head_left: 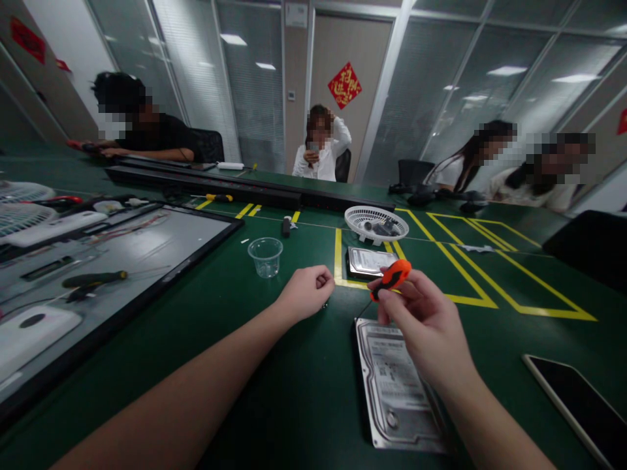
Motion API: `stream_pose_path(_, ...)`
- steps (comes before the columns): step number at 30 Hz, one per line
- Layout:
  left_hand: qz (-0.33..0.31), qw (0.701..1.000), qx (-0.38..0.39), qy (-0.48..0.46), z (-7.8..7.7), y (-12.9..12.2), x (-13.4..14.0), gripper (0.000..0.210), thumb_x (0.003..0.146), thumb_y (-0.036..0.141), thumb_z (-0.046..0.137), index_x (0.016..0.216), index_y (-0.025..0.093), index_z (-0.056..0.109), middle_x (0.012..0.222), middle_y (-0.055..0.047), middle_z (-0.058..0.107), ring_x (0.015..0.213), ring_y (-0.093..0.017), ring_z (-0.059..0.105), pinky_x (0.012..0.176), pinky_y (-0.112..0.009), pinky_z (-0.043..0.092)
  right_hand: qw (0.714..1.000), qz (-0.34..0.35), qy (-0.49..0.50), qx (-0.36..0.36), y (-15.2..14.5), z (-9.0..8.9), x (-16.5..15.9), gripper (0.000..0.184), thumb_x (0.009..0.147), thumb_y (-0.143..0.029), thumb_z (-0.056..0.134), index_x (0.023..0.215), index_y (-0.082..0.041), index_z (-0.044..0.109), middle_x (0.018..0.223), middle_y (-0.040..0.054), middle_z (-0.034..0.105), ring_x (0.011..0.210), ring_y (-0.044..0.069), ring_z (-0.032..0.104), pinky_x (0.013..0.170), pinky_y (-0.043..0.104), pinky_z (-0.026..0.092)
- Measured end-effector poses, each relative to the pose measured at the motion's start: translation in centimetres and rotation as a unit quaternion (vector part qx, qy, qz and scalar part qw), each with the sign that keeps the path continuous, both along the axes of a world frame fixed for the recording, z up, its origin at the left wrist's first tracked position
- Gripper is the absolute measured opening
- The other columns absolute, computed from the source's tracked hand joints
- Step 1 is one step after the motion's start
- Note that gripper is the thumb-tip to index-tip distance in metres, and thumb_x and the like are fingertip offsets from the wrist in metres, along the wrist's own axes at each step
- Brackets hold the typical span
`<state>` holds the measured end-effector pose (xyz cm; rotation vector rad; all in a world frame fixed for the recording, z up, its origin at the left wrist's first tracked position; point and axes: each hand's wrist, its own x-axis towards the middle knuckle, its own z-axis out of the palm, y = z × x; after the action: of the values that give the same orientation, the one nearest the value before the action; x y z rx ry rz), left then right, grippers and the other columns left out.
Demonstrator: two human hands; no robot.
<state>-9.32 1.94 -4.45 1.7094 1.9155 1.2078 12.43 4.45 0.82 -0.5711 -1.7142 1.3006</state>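
Observation:
My right hand grips an orange and black screwdriver. Its thin shaft points down at the top left corner of a silver hard drive, which lies label side up on the green table. Whether the tip touches the drive I cannot tell. Left of that corner, my left hand is closed just above the tabletop; a tiny shiny bit shows under its fingers, too small to name. A clear plastic cup stands beyond it to the left. Behind the screwdriver lies a second hard drive.
A white basket with dark parts stands farther back. On the left is a large opened panel with a green-handled screwdriver on it. A phone lies at right. Yellow tape marks the table. Several people sit across.

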Motion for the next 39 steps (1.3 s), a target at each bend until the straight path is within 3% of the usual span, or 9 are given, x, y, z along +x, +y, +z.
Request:
stream_pose_path(4, -0.004, 1.000, 0.000, 0.000, 0.01, -0.01, -0.04, 0.018, 0.089, 0.028, 0.057, 0.082, 0.018, 0.069, 0.073, -0.001, 0.068, 0.066, -0.014, 0.059, 0.061, -0.027, 0.041, 1.000, -0.020, -0.016, 0.003, -0.09, 0.13, -0.03, 0.017, 0.088, -0.025, 0.077, 0.097, -0.022, 0.063, 0.074, -0.0008, 0.066, 0.057, 0.012, 0.058, 0.054, 0.026, 0.050)
stream_pose_path(8, -0.003, 1.000, -0.004, -0.002, 0.12, -0.04, -0.03, 0.017, 0.089, 0.028, 0.058, 0.082, 0.018, 0.070, 0.074, -0.001, 0.069, 0.066, -0.015, 0.059, 0.061, -0.027, 0.041, 1.000, -0.003, -0.004, -0.004, 0.08, 0.08, 0.04, 0.019, 0.088, -0.025, 0.077, 0.096, -0.022, 0.061, 0.089, 0.0029, 0.072, 0.056, 0.011, 0.059, 0.053, 0.027, 0.052)
stream_pose_path(14, -0.002, 1.000, -0.003, -0.003, 0.05, -0.04, -0.02, 0.017, 0.089, 0.027, 0.058, 0.082, 0.018, 0.070, 0.074, -0.002, 0.069, 0.066, -0.015, 0.059, 0.061, -0.027, 0.041, 1.000, 0.014, 0.011, -0.008, 0.31, -0.03, 0.19, 0.019, 0.093, -0.026, 0.070, 0.112, -0.022, 0.066, 0.101, 0.0051, 0.073, 0.060, 0.012, 0.061, 0.057, 0.028, 0.052)
stream_pose_path(19, -0.005, 1.000, -0.001, -0.004, -0.06, -0.05, -0.04, 0.017, 0.089, 0.028, 0.058, 0.081, 0.018, 0.069, 0.073, -0.001, 0.068, 0.066, -0.015, 0.059, 0.061, -0.027, 0.040, 1.000, -0.005, 0.003, -0.022, 0.30, -0.10, 0.06, 0.017, 0.088, -0.025, 0.077, 0.094, -0.022, 0.062, 0.082, 0.0011, 0.071, 0.056, 0.012, 0.059, 0.055, 0.027, 0.050)
stream_pose_path(22, -0.004, 1.000, -0.001, -0.004, -0.02, -0.05, 0.01, 0.017, 0.089, 0.028, 0.058, 0.081, 0.018, 0.069, 0.073, -0.001, 0.068, 0.066, -0.015, 0.058, 0.061, -0.027, 0.040, 1.000, -0.004, 0.012, -0.024, 0.29, -0.03, -0.01, 0.023, 0.086, -0.025, 0.080, 0.089, -0.023, 0.057, 0.087, 0.0023, 0.074, 0.055, 0.012, 0.060, 0.055, 0.027, 0.050)
stream_pose_path(28, -0.003, 1.000, -0.007, -0.003, -0.02, 0.01, 0.01, 0.017, 0.089, 0.027, 0.057, 0.082, 0.018, 0.069, 0.073, -0.001, 0.068, 0.066, -0.015, 0.059, 0.061, -0.026, 0.040, 1.000, -0.004, 0.006, -0.010, 0.06, 0.23, -0.04, 0.019, 0.091, -0.029, 0.073, 0.108, -0.024, 0.065, 0.099, 0.0054, 0.074, 0.058, 0.013, 0.061, 0.056, 0.030, 0.053)
stream_pose_path(33, -0.005, 1.000, -0.004, -0.004, 0.00, 0.01, -0.06, 0.017, 0.089, 0.028, 0.057, 0.081, 0.018, 0.069, 0.073, 0.000, 0.067, 0.066, -0.014, 0.059, 0.061, -0.027, 0.040, 1.000, -0.019, -0.010, -0.011, 0.15, 0.05, 0.06, 0.017, 0.089, -0.026, 0.076, 0.099, -0.023, 0.064, 0.075, -0.0005, 0.067, 0.055, 0.013, 0.059, 0.053, 0.028, 0.048)
stream_pose_path(39, -0.007, 1.000, -0.003, -0.003, 0.04, -0.09, -0.04, 0.017, 0.089, 0.028, 0.058, 0.081, 0.018, 0.069, 0.073, 0.000, 0.067, 0.066, -0.014, 0.058, 0.061, -0.027, 0.040, 1.000, -0.013, 0.002, -0.020, 0.12, 0.10, 0.00, 0.019, 0.087, -0.023, 0.079, 0.092, -0.023, 0.061, 0.067, -0.0032, 0.063, 0.053, 0.011, 0.057, 0.052, 0.025, 0.049)
